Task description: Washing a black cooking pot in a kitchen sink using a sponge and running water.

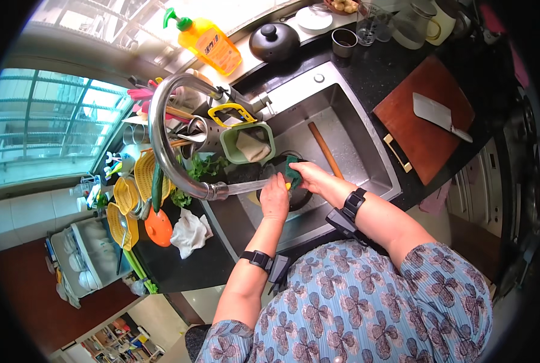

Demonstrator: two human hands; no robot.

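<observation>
My right hand [310, 176] grips a green scouring pad [292, 173] over the steel sink [370, 136]. Beside it, my left hand [275, 198] is in the water stream [249, 186] with its fingers close together. A small yellow piece [288, 186] shows between the hands; whether the left fingers hold it is hidden. The water runs from the curved chrome faucet [161, 131]. Below both hands lies a dark round pan [301, 197], partly covered by them. A brown wooden rod [325, 149] lies slanted in the sink, its lower end behind my right forearm.
A green plastic basin [225, 144] with a cloth stands at the sink's left. Right of the sink, a cleaver [433, 111] rests on a brown cutting board [422, 149]. Yellow baskets [121, 222], an orange lid [158, 228] and a white rag [190, 233] occupy the left counter.
</observation>
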